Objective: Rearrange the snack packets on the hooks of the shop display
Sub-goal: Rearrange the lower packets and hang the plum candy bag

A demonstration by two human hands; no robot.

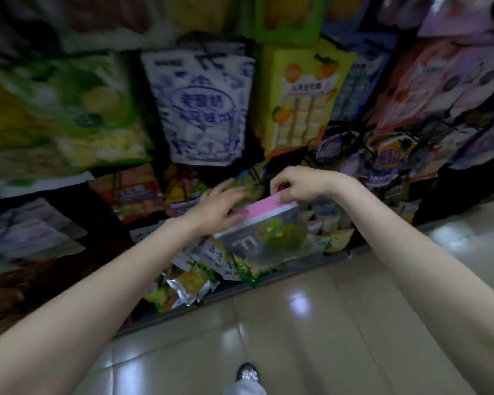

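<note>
Snack packet (264, 238) with a pink top strip and a clear body showing green sweets sits just right of the frame's centre, held up in front of the lower rows of the shop display. The right hand (300, 183) pinches the pink strip at its upper right end between thumb and curled fingers. The left hand (217, 206) lies against the strip's left end with its fingers stretched forward and loosely spread; whether the thumb grips the packet from below cannot be told, as the picture is blurred there. The packet is tilted, its right end higher than its left.

Just behind the hands hang small colourful packets (143, 189) in red, yellow and green. Below the held packet a heap of green and yellow foil packets (194, 280) lies on the lowest shelf, at the edge of the floor.

Above, in the middle of the frame, hangs a large white bag with blue print (203, 109), and right of it a yellow bag with orange fruit pictures (303, 95). A big green and yellow bag (54, 115) fills the upper left. Purple and pink packets (388, 158) crowd the right side on black wire hooks (365, 143).

The tiled floor (325, 323) shines across the lower frame, and a shoe (248, 373) shows at the bottom edge.
</note>
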